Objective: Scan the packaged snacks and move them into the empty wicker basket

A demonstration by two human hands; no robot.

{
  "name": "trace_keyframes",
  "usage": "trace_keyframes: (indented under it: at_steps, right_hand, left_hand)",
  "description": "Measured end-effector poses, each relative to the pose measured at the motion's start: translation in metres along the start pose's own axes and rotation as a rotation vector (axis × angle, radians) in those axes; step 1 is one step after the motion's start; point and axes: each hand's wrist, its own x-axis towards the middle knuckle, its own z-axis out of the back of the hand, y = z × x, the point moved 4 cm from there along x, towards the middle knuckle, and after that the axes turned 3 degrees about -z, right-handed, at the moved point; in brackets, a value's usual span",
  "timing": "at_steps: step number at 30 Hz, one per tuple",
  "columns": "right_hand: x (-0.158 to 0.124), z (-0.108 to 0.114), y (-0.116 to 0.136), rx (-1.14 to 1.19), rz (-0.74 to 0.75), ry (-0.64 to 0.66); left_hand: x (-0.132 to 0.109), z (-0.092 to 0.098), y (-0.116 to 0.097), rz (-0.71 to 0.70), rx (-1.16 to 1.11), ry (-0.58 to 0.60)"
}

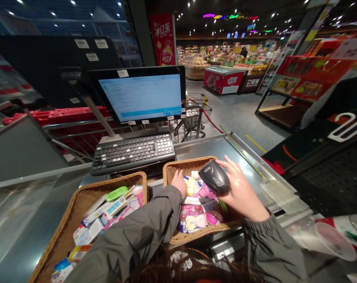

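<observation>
Fingers of the right hand (241, 192) wrap around a dark barcode scanner (214, 177), holding it just above the far right corner of a wicker basket (178, 168). The scanner's rounded head tilts down and to the left, toward the small packets (198, 212) that fill this basket, mostly pink, white and yellow. The left hand (179, 182), in a grey sleeve, reaches into the same basket from the left and lies on the packets near a yellow one (191, 186). Its fingertips are tucked out of sight, so I cannot tell whether it grips anything; it seems merely to rest there.

A second wicker basket (78, 200), also full of small packaged goods, sits just to the left, the two nearly touching on the steel worktop (219, 151). Behind them stand a grey keyboard (134, 151) and a lit monitor (141, 94). A clear plastic cup (328, 239) lies on its side at the right edge, well apart from the hands. A shopping cart (193, 114) stands beyond the worktop in the aisle.
</observation>
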Motion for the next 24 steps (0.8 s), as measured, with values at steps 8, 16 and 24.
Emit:
trace_keyframes:
  at_steps: [8, 16, 24]
  right_hand:
    - [0.003, 0.001, -0.011, 0.012, 0.002, -0.01]
    - [-0.001, 0.002, -0.009, -0.004, 0.002, -0.04]
    - [0.0, 0.0, 0.013, -0.025, 0.067, -0.036]
  left_hand:
    - [-0.014, 0.035, -0.001, -0.078, -0.025, 0.002]
    - [-0.034, 0.124, 0.026, -0.126, -0.053, -0.296]
    - [-0.071, 0.189, 0.044, -0.091, -0.012, -0.499]
